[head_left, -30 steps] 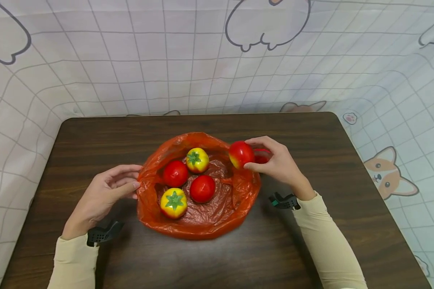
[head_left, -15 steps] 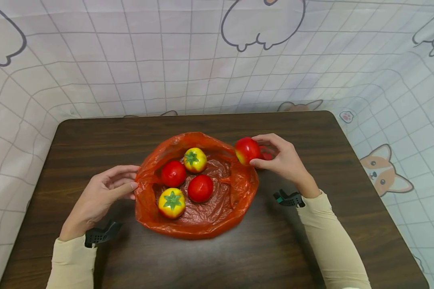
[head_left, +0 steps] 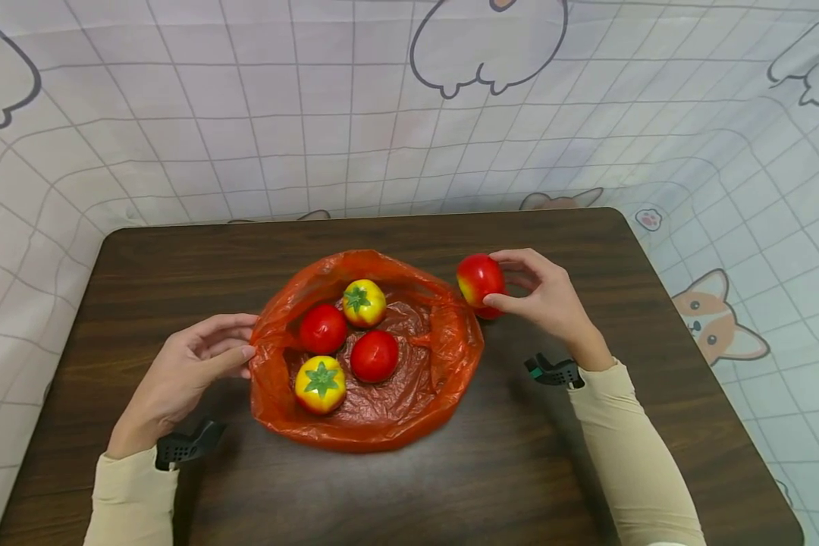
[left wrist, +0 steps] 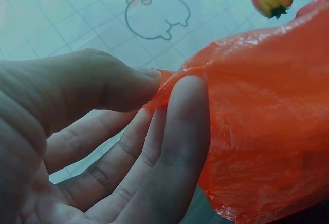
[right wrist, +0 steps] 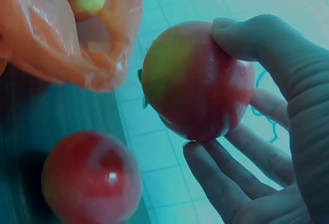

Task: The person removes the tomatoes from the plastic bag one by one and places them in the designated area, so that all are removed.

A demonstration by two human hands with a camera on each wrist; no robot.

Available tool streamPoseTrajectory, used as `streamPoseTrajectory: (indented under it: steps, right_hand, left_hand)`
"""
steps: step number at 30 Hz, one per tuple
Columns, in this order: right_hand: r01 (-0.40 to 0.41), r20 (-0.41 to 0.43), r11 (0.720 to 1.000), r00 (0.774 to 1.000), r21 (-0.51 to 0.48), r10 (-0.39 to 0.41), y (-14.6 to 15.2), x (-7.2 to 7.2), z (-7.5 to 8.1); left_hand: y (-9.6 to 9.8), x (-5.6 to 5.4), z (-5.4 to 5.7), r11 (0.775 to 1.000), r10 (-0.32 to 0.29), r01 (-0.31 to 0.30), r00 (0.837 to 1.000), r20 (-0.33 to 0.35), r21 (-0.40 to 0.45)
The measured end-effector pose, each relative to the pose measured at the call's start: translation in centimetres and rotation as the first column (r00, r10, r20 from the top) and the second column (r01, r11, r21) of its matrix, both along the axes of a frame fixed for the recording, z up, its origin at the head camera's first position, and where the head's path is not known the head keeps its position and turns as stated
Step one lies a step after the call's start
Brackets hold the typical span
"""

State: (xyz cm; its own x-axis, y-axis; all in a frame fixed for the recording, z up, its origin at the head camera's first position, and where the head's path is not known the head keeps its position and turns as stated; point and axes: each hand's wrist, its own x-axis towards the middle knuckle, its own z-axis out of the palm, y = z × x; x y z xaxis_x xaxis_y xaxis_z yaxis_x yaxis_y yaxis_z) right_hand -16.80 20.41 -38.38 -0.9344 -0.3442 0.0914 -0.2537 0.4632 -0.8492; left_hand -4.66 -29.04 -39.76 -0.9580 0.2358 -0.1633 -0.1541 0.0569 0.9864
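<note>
An orange-red plastic bag [head_left: 464, 379] stands with its mouth spread wide on the table. My left hand [head_left: 184, 371] pinches its left rim between thumb and fingers, seen closely in the left wrist view. Inside the bag lie two red tomatoes [head_left: 374, 356] and two yellow-topped tomatoes [head_left: 321, 385] with green star-shaped leaves. Just outside the right rim, my right hand [head_left: 542, 296] holds a red-and-yellow tomato [right wrist: 190, 80] between thumb and fingertips, its leaves turned toward the bag. Below it another red tomato [right wrist: 92, 178] rests on the table, partly hidden in the head view.
The dark wood-grain table [head_left: 409, 500] has a far edge close behind the bag. A white grid-patterned cloth [head_left: 355, 98] with cartoon dogs hangs behind and at the sides. Black wrist straps [head_left: 553, 370] sit at the sleeve cuffs.
My right hand has moved right and slightly away with the tomato, from over the bag's right rim to just outside it. The left hand keeps its pinch; the head view has shifted slightly.
</note>
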Motion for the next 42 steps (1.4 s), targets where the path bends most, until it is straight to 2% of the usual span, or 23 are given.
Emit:
streamPoseTrajectory:
  steps: [10, 19, 27, 37, 42]
  right_hand:
    - [0.086, -0.012, 0.996, 0.996, -0.035, -0.087, 2.0, 0.0, -0.6]
    - [0.133, -0.016, 0.99, 0.991, -0.043, -0.133, 3.3, 0.2, -1.1]
    - [0.166, 0.018, 0.986, 0.986, 0.001, -0.166, 4.5, 0.8, -1.6]
    - [0.195, 0.028, 0.979, 0.98, 0.059, -0.197, 5.9, 1.0, -2.1]
    - [0.198, 0.012, 0.976, 0.98, 0.09, -0.2, 6.3, 1.0, -2.5]
  left_hand:
    - [0.1, -0.3, 0.3, 1.0, -0.006, 0.006, 1.0, -0.013, -0.03]
    - [0.2, -0.4, 0.4, 0.999, -0.001, 0.0, 1.0, -0.012, -0.041]
    - [0.2, -0.3, 0.2, 0.999, -0.008, 0.008, 1.0, -0.003, -0.035]
    - [0.2, -0.2, -0.1, 0.998, -0.008, 0.008, 1.0, 0.007, -0.067]
    - [0.3, -0.3, -0.2, 0.998, -0.01, 0.01, 1.0, -0.009, -0.067]
